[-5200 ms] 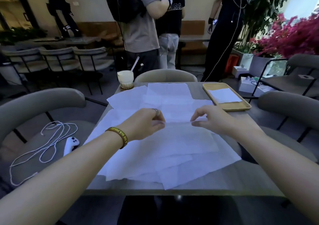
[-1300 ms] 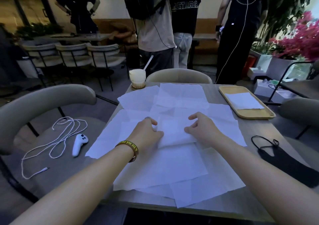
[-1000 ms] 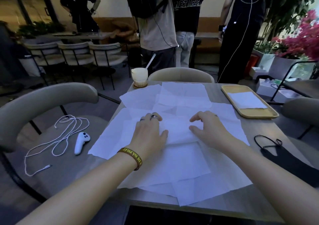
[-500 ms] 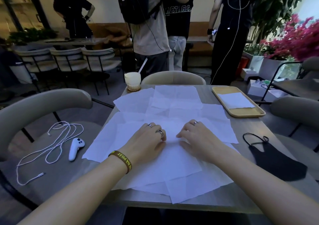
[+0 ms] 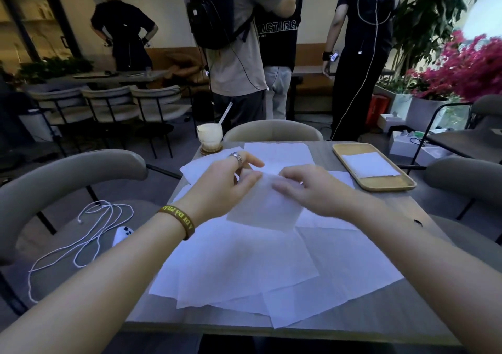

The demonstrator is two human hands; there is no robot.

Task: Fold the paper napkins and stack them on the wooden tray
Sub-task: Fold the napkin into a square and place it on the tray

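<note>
A folded white napkin (image 5: 267, 208) is lifted above the table centre. My left hand (image 5: 225, 185) pinches its far left edge, and my right hand (image 5: 307, 190) grips its far right side. Beneath them, several unfolded white napkins (image 5: 244, 266) lie spread and overlapping over the table. A wooden tray (image 5: 380, 184) sits at the far right of the table with one folded napkin (image 5: 369, 165) lying flat in it.
A glass with a straw (image 5: 209, 137) stands on a coaster at the far left corner. Grey chairs (image 5: 68, 171) surround the table; the left seat holds a white cable (image 5: 89, 231) and a white controller (image 5: 122, 234). Several people stand behind the table.
Both hands pressed the folded napkin flat half a second ago. They have now lifted it off the pile and hold it above the table. The view shifted and the black mask is out of sight.
</note>
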